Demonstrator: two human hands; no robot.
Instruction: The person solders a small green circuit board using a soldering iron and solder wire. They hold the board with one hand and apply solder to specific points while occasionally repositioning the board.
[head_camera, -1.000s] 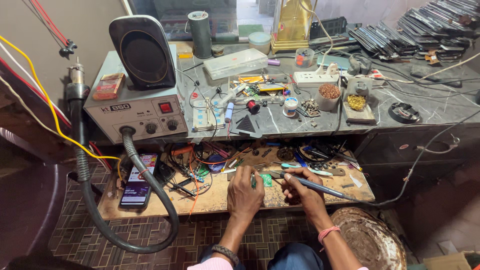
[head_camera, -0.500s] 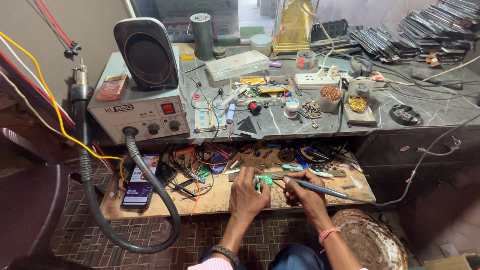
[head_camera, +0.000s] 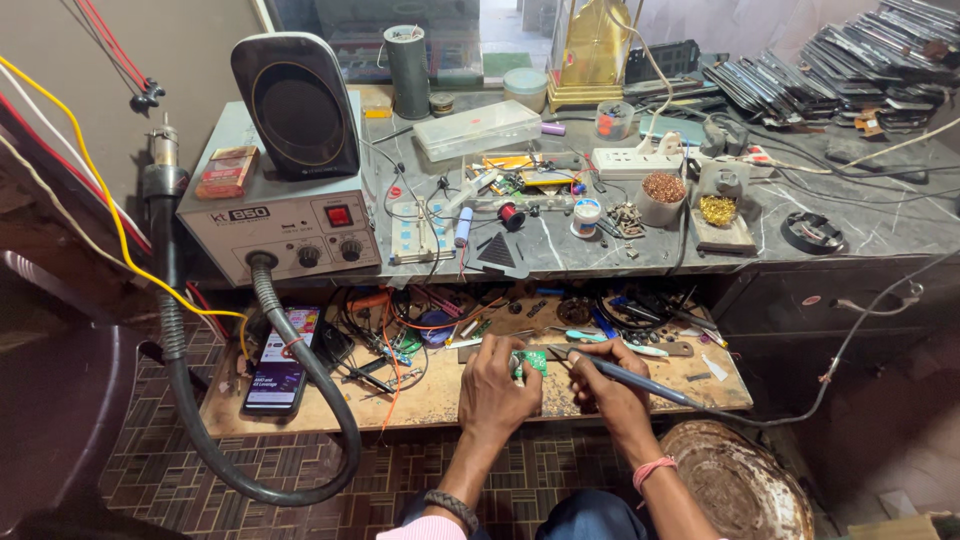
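My left hand (head_camera: 497, 385) grips the green board (head_camera: 533, 362) steady on the surface (head_camera: 440, 395) so the iron (head_camera: 640, 382) gripped in my right hand (head_camera: 605, 385) reaches it.

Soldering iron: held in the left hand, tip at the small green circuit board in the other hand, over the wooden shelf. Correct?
Not quite. The head view shows the soldering iron in the right hand, not the left. The left hand holds the small green circuit board. The rest stands: the iron's tip is at the board, over the wooden shelf.
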